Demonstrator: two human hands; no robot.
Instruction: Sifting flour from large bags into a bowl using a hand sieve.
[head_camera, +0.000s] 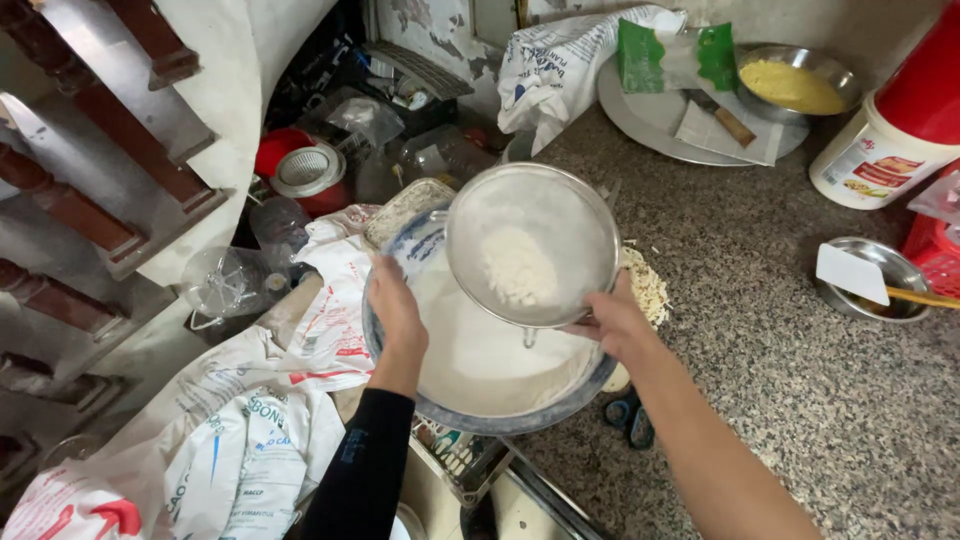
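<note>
My right hand (615, 322) grips the rim of a round metal sieve (531, 245) with a small heap of white flour (518, 266) in its mesh. The sieve is held level above a large basin (480, 415) holding sifted white flour. My left hand (395, 305), in a black sleeve, rests on the basin's left rim and steadies it. The basin sits at the edge of a speckled stone counter (780, 350).
White printed sacks (250, 440) lie at the lower left. Far right stand a red-capped white jar (895, 130), a small steel bowl with a spoon (870, 280), and a steel bowl of yellow powder (795, 85) on a tray. A red strainer (305, 170) and a glass jar (225, 280) sit left.
</note>
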